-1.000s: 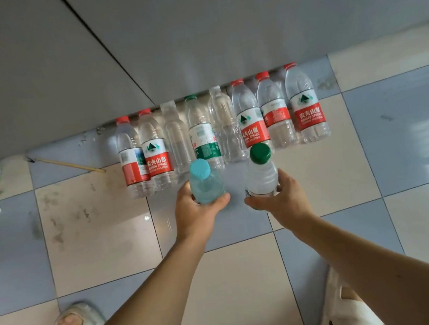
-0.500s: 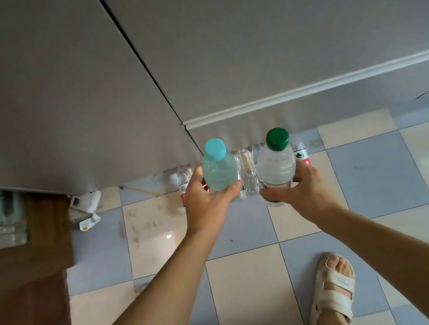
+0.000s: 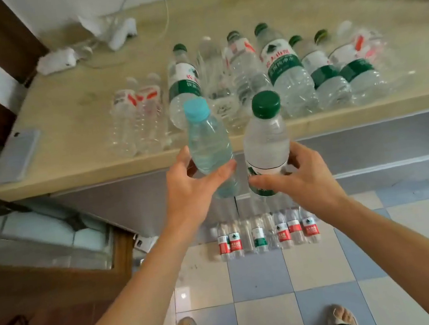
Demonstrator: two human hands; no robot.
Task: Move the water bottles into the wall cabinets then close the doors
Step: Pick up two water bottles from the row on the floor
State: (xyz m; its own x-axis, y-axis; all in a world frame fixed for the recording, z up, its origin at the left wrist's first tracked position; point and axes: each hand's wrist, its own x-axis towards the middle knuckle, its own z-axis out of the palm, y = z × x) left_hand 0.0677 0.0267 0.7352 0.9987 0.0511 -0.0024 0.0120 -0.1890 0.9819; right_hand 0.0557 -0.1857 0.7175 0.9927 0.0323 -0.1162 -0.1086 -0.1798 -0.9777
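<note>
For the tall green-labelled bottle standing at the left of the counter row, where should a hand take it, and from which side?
Grip the green-labelled bottle round its body at the label band, coming from the front counter edge. It stands upright, that side is open, and clear bottles crowd its left. Both the left hand and right hand already hold bottles, so one must be freed first.

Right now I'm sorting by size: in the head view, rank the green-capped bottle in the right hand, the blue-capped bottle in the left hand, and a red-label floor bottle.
1. Green-capped bottle, largest.
2. Blue-capped bottle, slimmer.
3. Red-label floor bottle, smallest, but it is farther from the camera, so its true size is unsure.
</note>
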